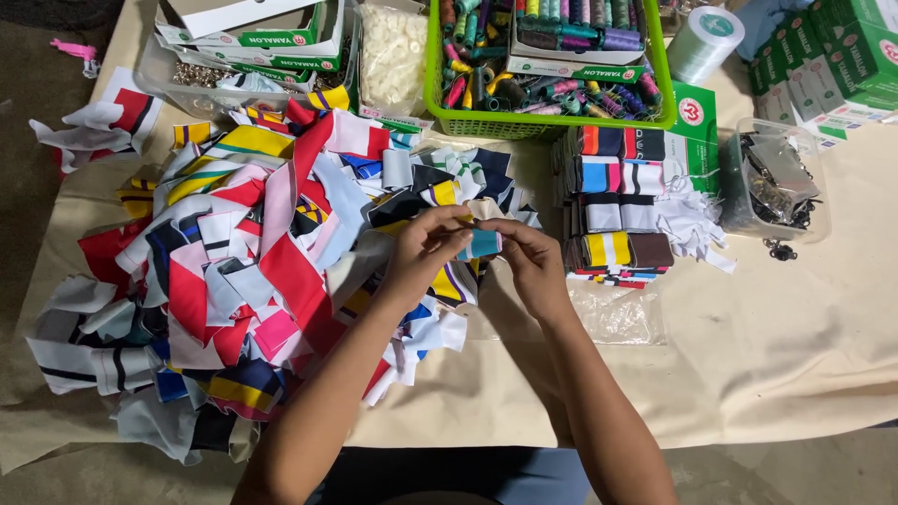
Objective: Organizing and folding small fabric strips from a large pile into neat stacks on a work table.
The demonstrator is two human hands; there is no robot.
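1. A small teal spool of thread (484, 244) sits at frame centre, pinched between both hands above the cloth-covered table (795, 355).
2. The left hand (421, 251) has its fingertips closed on the spool's left end; the right hand (531, 262) has its fingers closed on the right end.
3. Judged done: folded striped collar strips (617, 201) stand stacked right of centre.
4. Judged left: a large loose heap of multicoloured fabric strips (253, 252) fills the left.
5. A green plastic basket of thread spools (547, 122) stands at upper centre.
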